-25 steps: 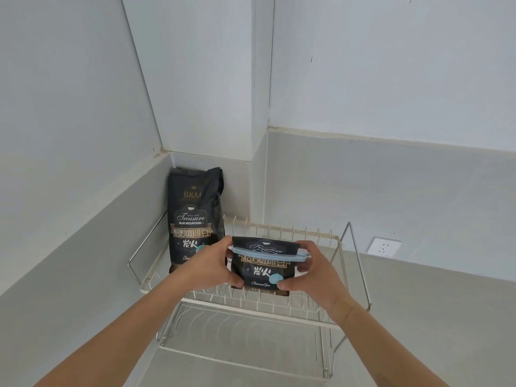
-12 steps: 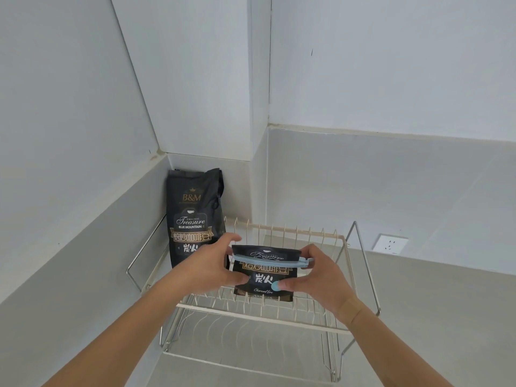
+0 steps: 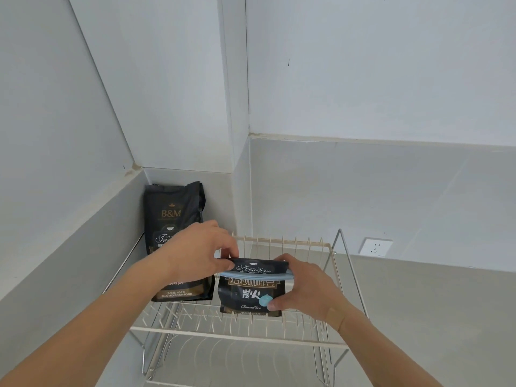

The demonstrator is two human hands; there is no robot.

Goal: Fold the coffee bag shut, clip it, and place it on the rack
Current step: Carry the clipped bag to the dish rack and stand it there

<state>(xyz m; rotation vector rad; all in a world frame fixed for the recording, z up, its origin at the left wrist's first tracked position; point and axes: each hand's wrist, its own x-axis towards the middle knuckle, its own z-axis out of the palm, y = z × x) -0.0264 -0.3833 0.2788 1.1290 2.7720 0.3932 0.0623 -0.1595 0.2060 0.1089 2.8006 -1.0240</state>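
Note:
A folded black coffee bag (image 3: 248, 293) stands on the top tier of the cream wire rack (image 3: 234, 332), its base on the wires. A light blue clip (image 3: 255, 274) runs across its folded top. My left hand (image 3: 199, 252) pinches the top left corner of the bag. My right hand (image 3: 303, 286) wraps the bag's right side, thumb on the front. A taller unfolded black coffee bag (image 3: 173, 219) stands on the rack just to the left, partly hidden by my left hand.
The rack sits in a corner, with grey walls to the left and behind. A white wall socket (image 3: 375, 247) is at the back right. The grey countertop (image 3: 432, 317) stretches to the right of the rack. A lower rack tier (image 3: 231, 358) shows beneath.
The clipped bag has come down onto the rack's top tier. My left hand shifted from the bag's left side up to its top corner.

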